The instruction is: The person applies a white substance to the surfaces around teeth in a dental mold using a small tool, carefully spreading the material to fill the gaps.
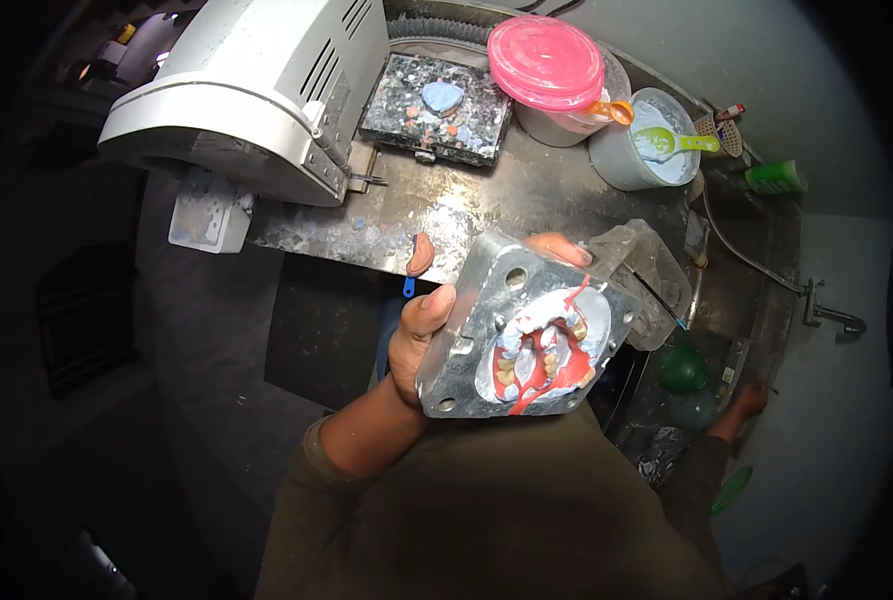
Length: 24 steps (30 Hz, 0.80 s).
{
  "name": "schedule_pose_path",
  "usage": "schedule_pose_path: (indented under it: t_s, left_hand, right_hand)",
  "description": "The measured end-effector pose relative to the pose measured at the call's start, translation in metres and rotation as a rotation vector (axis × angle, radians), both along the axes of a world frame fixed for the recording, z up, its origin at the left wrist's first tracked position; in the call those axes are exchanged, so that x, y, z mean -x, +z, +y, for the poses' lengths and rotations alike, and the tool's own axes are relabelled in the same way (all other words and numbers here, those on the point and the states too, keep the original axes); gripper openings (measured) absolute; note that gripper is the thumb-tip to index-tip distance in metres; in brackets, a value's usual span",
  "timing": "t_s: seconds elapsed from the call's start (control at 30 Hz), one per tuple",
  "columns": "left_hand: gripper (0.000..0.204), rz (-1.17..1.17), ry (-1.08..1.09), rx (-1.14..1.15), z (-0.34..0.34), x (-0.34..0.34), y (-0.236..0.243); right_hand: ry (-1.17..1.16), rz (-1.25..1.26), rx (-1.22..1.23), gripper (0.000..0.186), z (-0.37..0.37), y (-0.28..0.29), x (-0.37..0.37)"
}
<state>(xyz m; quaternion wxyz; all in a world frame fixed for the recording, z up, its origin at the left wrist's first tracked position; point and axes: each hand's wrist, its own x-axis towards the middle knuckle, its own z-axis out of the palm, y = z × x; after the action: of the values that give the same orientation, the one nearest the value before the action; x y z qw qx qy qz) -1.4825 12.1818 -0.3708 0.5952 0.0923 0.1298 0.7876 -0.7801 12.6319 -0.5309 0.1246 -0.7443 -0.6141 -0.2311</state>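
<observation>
White machine [267,90], metal tap [837,318], green container [777,178]

The left grip [422,335] is at the left edge of the dental flask half [455,370], and a denture mould [557,375] sits in it. Behind the flask half, on the surface [527,190], stands a lidded tub [557,125]; behind and right, an open tub [622,165] with a scoop [692,143] in it. A latched box [397,95] stands behind and left, a vented machine [232,120] farther left. The right grip [752,400] and a tap [837,318] are well to the flask half's right.
</observation>
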Motion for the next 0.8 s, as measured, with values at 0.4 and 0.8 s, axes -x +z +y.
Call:
schedule_pose_path:
  t_s: [0.4, 0.8]
  left_hand:
    - [0.087, -0.26, 0.202, 0.16, 0.027, -0.03, 0.007]
    - [0.084, -0.216, 0.243, 0.117, 0.081, -0.04, 0.017]
  right_hand:
    - [-0.014, 0.062, -0.1, 0.047, -0.015, 0.038, 0.088]
    - [1.771, 0.888, 0.195, 0.031, -0.235, 0.222, 0.453]
